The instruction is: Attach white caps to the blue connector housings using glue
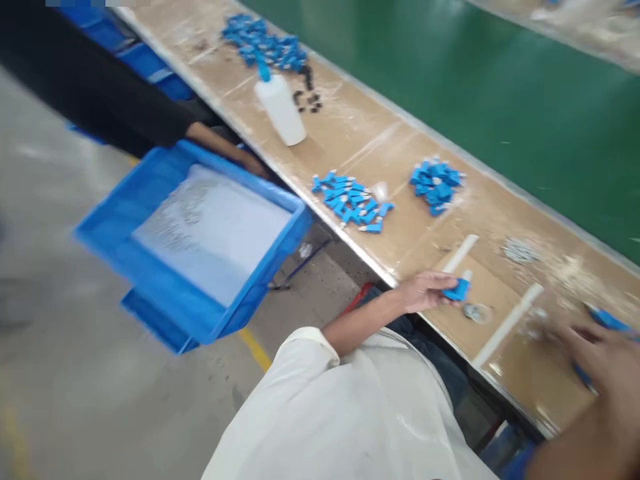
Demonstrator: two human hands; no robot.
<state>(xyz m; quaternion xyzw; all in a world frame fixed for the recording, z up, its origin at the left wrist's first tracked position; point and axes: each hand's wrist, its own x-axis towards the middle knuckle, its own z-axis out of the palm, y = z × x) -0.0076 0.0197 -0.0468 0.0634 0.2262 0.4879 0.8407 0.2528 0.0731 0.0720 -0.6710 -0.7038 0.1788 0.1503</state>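
My left hand [425,292] pinches a small blue plastic part [457,289] with a white tip, over the table's front edge. Just below it on the board lies a small round metallic piece [471,312]. Farther right, my right hand [595,347] is smeared by motion above the table. Beside and partly behind its fingers shows a blue-handled tool [607,318], whose kind I cannot make out. Whether the right fingers grip it is unclear. Two pale strips [507,327] lie on the board around my left hand.
Piles of blue parts [353,200] lie along the brown table [380,143], near a white bottle [281,110] and black bits [307,100]. Grey pieces [520,251] lie farther right. A green belt [450,73] runs behind. A co-worker's hand [235,152] is beside a blue crate [200,233] at left.
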